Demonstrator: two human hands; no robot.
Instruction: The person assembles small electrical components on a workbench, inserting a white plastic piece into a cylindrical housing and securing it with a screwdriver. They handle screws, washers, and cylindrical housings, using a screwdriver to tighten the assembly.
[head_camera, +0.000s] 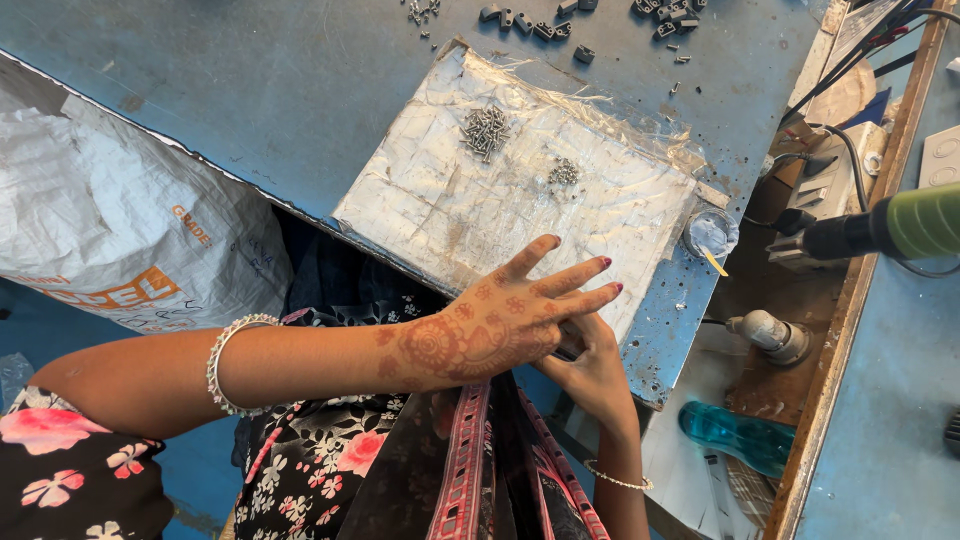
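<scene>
My left hand (505, 320), patterned with henna and wearing a bangle, reaches across from the left with its fingers spread and straight. It lies over my right hand (597, 375), just at the near edge of a foil-covered board (430, 215). A small dark thing (567, 351) shows between the two hands, and the right hand's fingers are hidden under the left. A pile of small screws (485, 130) and a smaller heap of metal bits (564, 172) lie on the board, away from both hands.
The board rests on a blue worktable (300, 90), with several small dark parts (530, 22) at its far edge. A white woven sack (110, 220) hangs at the left. On the right are a small round pot (711, 233), a green-handled tool (915, 222), a power strip (830, 190) and a blue bottle (740, 435).
</scene>
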